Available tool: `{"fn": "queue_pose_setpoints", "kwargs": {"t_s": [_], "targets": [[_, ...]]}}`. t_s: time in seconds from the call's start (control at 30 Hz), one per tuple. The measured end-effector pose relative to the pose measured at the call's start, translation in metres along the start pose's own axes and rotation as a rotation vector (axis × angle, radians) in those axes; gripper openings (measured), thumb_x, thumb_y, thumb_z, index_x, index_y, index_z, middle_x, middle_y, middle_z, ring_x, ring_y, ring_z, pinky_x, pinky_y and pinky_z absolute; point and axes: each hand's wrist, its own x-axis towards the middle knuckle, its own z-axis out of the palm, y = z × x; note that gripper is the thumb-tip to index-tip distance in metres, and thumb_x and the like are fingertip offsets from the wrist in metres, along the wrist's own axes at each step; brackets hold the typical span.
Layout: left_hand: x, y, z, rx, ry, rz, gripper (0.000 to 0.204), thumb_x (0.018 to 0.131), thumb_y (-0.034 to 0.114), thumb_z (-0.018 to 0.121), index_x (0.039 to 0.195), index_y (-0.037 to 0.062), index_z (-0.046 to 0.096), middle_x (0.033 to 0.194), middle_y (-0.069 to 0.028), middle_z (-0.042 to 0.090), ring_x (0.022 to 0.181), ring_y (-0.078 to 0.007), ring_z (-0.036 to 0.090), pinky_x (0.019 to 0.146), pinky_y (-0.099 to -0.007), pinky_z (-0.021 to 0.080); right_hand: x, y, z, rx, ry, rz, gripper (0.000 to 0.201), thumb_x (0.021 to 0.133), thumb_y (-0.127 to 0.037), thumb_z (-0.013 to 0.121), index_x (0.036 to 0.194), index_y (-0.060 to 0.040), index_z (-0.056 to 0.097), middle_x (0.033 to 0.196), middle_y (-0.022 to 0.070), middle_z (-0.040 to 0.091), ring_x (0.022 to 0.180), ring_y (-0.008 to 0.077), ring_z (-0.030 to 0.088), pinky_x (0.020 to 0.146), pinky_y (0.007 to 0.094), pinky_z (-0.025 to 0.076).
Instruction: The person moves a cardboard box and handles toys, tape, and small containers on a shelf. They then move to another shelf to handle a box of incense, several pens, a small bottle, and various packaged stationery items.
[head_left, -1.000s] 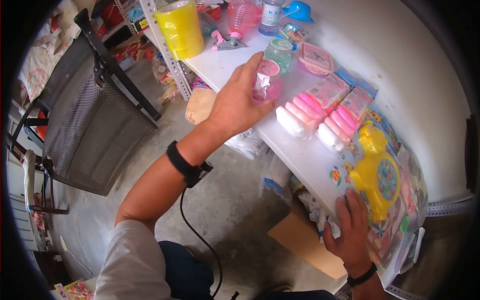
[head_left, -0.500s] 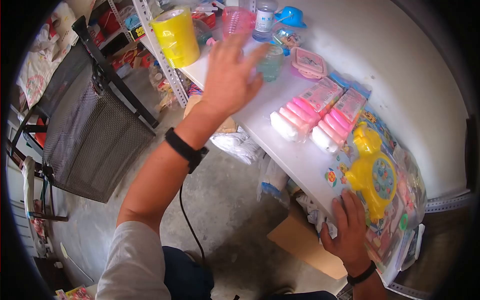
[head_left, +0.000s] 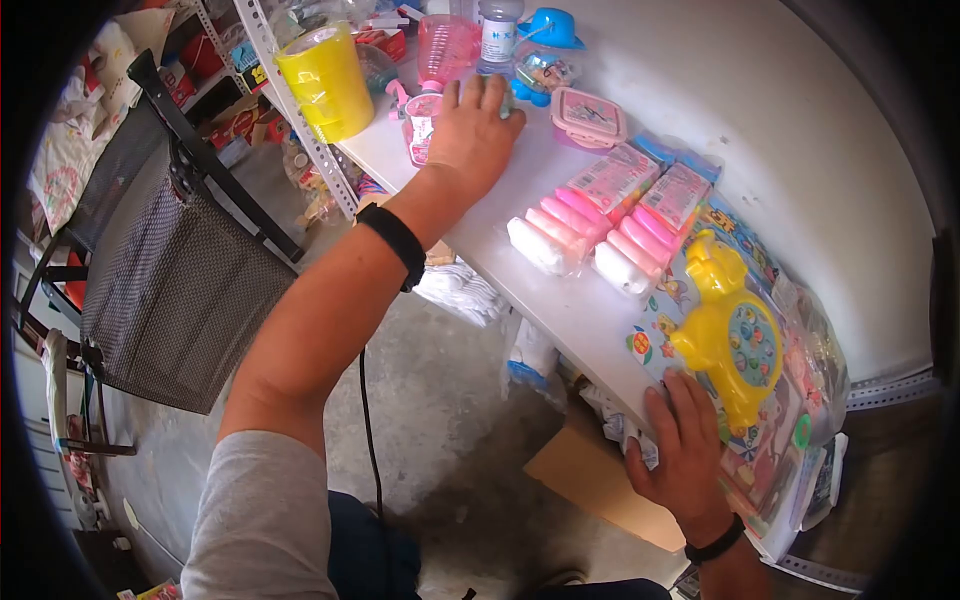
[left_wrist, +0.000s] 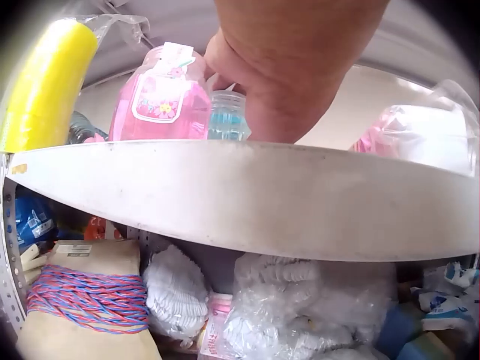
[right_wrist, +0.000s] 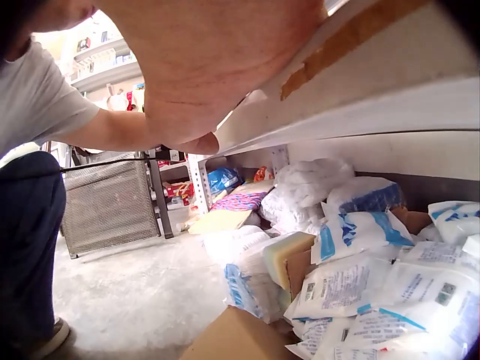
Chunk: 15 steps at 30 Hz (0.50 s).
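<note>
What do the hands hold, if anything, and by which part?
Right hand: nothing. Left hand is at the transparent teal plastic jar; whether it grips, and where, cannot be told.

Most of the teal jar (left_wrist: pixel 228 124) is hidden from me in the head view by my left hand (head_left: pixel 473 138), which arches over it; I can't tell how firmly the fingers meet it. From the left wrist I see it upright on the white shelf (left_wrist: pixel 247 196), small and see-through, with a clear ribbed neck above its teal lower part. Just beside it, toward the yellow tape rolls (left_wrist: pixel 46 86), the pink jar (left_wrist: pixel 196 112) stands upright near the front edge, translucent and rounded, with a flowered, pink-bordered label and a white strip near its top.
</note>
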Motion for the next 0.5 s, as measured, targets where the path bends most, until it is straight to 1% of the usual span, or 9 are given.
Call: {"fn": "queue_pose_setpoints", "kwargs": {"t_s": [0.07,0.17,0.27,0.3,0.4,0.5], "targets": [[0.0,-0.003,-0.004,0.055,-0.004,-0.042,0.035,0.091,0.016,0.059,0.124,0.0213,0.071,0.149,-0.0158,0.048,0.139,-0.036,0.044,0.117,-0.0545,0.032,0.0,0.0,0.0,0.006,-0.002,0.004,0.058,0.077,-0.019,0.072,0.129,0.0,0.058,0.14,0.0262,0.052,0.127,0.0475,0.051,0.108,0.0567,0.043],[0.001,0.004,-0.014,0.06,0.108,0.017,0.033,0.091,0.015,0.06,0.121,0.0178,0.072,0.141,-0.0167,0.056,0.134,-0.035,0.05,0.114,-0.0505,0.036,0.0,0.0,-0.001,0.002,-0.004,0.006,0.057,0.078,-0.02,0.071,0.129,0.0002,0.059,0.14,0.0263,0.052,0.128,0.0476,0.051,0.108,0.0568,0.043],[0.012,0.017,-0.016,-0.265,0.171,0.086,0.03,0.091,0.014,0.059,0.117,0.0146,0.073,0.135,-0.0166,0.062,0.127,-0.0349,0.057,0.109,-0.0472,0.043,-0.002,0.002,0.001,-0.004,0.003,0.0,0.057,0.078,-0.02,0.071,0.129,0.0002,0.059,0.14,0.0264,0.052,0.128,0.0471,0.051,0.108,0.0571,0.043],[0.014,0.022,-0.018,-0.355,0.149,0.034,0.027,0.092,0.013,0.057,0.114,0.0116,0.073,0.127,-0.0151,0.067,0.112,-0.0334,0.066,0.098,-0.0437,0.051,-0.002,0.002,0.002,0.0,0.003,0.002,0.056,0.078,-0.02,0.071,0.129,0.0002,0.059,0.14,0.0264,0.052,0.128,0.0468,0.051,0.108,0.0571,0.042],[0.014,0.03,-0.028,-0.655,-0.027,-0.136,0.024,0.092,0.016,0.059,0.109,0.0077,0.074,0.117,-0.0153,0.071,0.098,-0.0329,0.07,0.088,-0.0436,0.055,-0.001,0.002,0.0,0.001,0.004,0.005,0.055,0.077,-0.02,0.071,0.128,0.0002,0.06,0.14,0.0263,0.052,0.128,0.0462,0.052,0.109,0.057,0.042],[0.004,0.029,-0.034,-0.821,-0.127,-0.2,0.025,0.091,0.019,0.062,0.107,0.0052,0.074,0.105,-0.016,0.074,0.088,-0.0323,0.072,0.081,-0.043,0.056,-0.001,0.002,0.0,0.001,0.009,0.004,0.055,0.077,-0.02,0.071,0.127,0.0003,0.06,0.139,0.0263,0.052,0.128,0.0458,0.052,0.109,0.0567,0.042]]}}
